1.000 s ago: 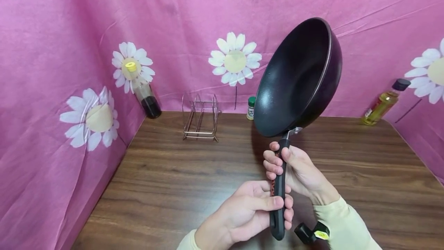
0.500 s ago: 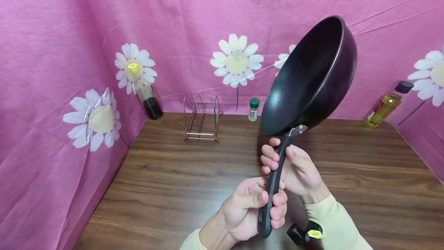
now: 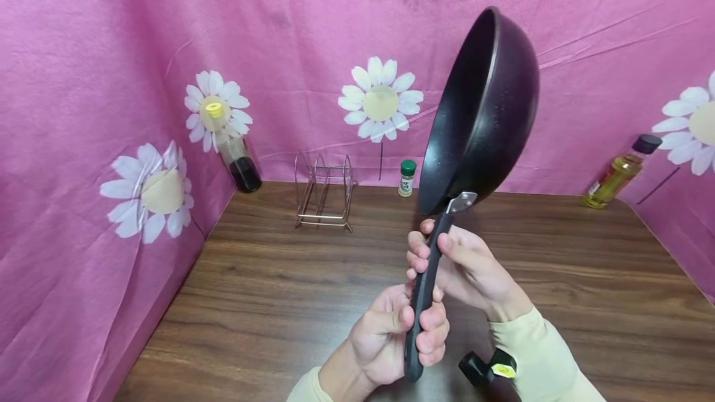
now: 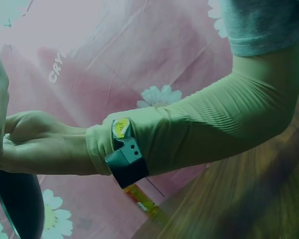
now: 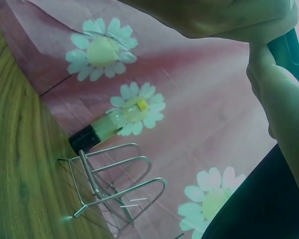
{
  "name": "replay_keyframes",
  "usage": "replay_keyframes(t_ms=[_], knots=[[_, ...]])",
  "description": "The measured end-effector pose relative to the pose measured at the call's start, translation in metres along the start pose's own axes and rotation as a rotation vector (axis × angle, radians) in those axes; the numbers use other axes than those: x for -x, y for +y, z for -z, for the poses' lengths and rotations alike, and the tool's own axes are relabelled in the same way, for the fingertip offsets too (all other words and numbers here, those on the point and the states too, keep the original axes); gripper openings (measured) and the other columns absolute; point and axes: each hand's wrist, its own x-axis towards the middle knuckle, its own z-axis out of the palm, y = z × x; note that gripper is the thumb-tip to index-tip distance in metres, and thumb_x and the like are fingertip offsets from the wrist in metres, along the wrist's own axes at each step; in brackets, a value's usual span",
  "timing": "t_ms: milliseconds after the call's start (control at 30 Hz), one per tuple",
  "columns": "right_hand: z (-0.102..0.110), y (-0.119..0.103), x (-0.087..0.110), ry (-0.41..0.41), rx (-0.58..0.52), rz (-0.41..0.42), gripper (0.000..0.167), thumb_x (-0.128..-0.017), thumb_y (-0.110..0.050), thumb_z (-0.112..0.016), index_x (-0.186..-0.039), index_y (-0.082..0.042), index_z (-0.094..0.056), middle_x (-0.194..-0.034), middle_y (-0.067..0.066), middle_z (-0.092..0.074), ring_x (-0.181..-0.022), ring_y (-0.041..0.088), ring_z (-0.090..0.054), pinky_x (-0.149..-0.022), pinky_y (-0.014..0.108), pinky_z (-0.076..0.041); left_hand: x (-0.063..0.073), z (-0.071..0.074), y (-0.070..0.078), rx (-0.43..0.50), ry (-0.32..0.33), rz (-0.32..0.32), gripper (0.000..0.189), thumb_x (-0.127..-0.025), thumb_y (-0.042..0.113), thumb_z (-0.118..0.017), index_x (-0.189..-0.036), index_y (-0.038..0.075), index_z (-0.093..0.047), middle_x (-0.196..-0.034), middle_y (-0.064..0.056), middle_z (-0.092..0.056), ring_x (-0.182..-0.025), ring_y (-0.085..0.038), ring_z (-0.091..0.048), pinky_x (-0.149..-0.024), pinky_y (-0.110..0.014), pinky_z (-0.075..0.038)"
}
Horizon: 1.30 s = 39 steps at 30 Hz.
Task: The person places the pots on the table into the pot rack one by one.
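A deep black frying pan (image 3: pixel 505 98) is held up in the air in the head view, bowl upward and tilted slightly right, its outer side partly turned toward me. Lower on the black handle (image 3: pixel 429 272), my left hand (image 3: pixel 385 334) curls its fingers around the grip, thumb across the front. My right hand (image 3: pixel 475 272) grips the same handle higher up, just below the metal bracket (image 3: pixel 462 201). Part of the dark pan (image 4: pixel 22 206) also shows in the left wrist view, below the hands. Most of the pan's inside is hidden.
On the brown wooden table (image 3: pixel 268 278) stand a wire rack (image 3: pixel 324 219), a yellow-capped bottle of dark liquid (image 3: pixel 244 172), a green-capped small jar (image 3: pixel 407 182) and an oil bottle (image 3: pixel 613 180). Pink flowered cloth (image 3: pixel 290 30) hangs behind. A black camera (image 3: pixel 486 368) sits at the right wrist.
The pan first leaned further right, then swung back left and turned, so more of its outer side shows. Both hands shifted left with the handle and kept their grip.
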Motion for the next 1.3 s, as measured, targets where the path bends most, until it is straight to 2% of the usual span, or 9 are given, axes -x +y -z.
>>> replay_keyframes(t_ms=[200,433,600,867,1033,1133,1300], knots=[[0.0,0.004,-0.017,0.009,0.043,-0.047,0.028,-0.11,-0.007,-0.026,-0.128,-0.003,-0.048,-0.11,0.008,-0.058,-0.105,0.019,-0.061,-0.101,0.034,-0.052,0.006,0.003,0.007,0.003,-0.053,-0.066,0.029,-0.103,0.028,-0.053,-0.131,0.022,-0.047,-0.102,0.015,-0.049,-0.084,0.001,-0.048,-0.074,-0.013,-0.04],[0.0,0.011,-0.046,0.075,0.129,-0.117,0.02,-0.109,-0.012,-0.036,-0.122,-0.009,-0.051,-0.104,0.006,-0.06,-0.099,0.019,-0.062,-0.096,0.034,-0.054,0.017,0.008,0.024,-0.014,-0.065,-0.167,0.031,-0.105,0.026,-0.05,-0.133,0.015,-0.045,-0.104,0.012,-0.052,-0.081,0.0,-0.05,-0.071,-0.011,-0.043],[0.002,0.019,-0.07,0.07,0.143,-0.15,0.017,-0.109,-0.014,-0.039,-0.119,-0.011,-0.052,-0.104,0.005,-0.062,-0.096,0.019,-0.062,-0.097,0.035,-0.054,0.025,0.011,0.04,-0.004,-0.068,-0.209,0.032,-0.105,0.024,-0.049,-0.134,0.011,-0.044,-0.106,0.009,-0.055,-0.08,-0.002,-0.049,-0.069,-0.012,-0.043],[0.005,0.034,-0.103,0.094,0.153,-0.203,0.012,-0.106,-0.019,-0.051,-0.115,-0.012,-0.053,-0.102,0.004,-0.066,-0.095,0.019,-0.065,-0.097,0.039,-0.055,0.041,0.012,0.066,0.017,-0.077,-0.27,0.032,-0.105,0.018,-0.048,-0.133,0.004,-0.042,-0.107,0.003,-0.057,-0.071,-0.007,-0.036,-0.062,-0.014,-0.039],[0.007,0.042,-0.12,0.102,0.169,-0.25,0.018,-0.102,-0.022,-0.058,-0.113,-0.01,-0.05,-0.101,0.004,-0.067,-0.096,0.019,-0.066,-0.098,0.04,-0.055,0.048,0.014,0.077,0.039,-0.107,-0.296,0.033,-0.104,0.012,-0.048,-0.134,0.0,-0.043,-0.102,0.002,-0.051,-0.066,-0.009,-0.028,-0.058,-0.015,-0.034],[0.01,0.047,-0.128,0.101,0.186,-0.276,0.016,-0.103,-0.02,-0.056,-0.111,-0.008,-0.048,-0.1,0.004,-0.067,-0.095,0.021,-0.066,-0.097,0.038,-0.055,0.052,0.016,0.081,0.056,-0.118,-0.311,0.034,-0.103,0.01,-0.049,-0.135,-0.002,-0.042,-0.094,0.003,-0.044,-0.064,-0.009,-0.026,-0.056,-0.015,-0.032],[0.015,0.056,-0.137,0.101,0.206,-0.309,0.006,-0.107,-0.01,-0.042,-0.109,-0.008,-0.048,-0.098,0.005,-0.068,-0.095,0.022,-0.068,-0.094,0.035,-0.056,0.057,0.017,0.084,0.123,-0.124,-0.335,0.034,-0.102,0.006,-0.05,-0.133,-0.004,-0.041,-0.085,0.003,-0.029,-0.063,-0.009,-0.025,-0.056,-0.014,-0.031]])
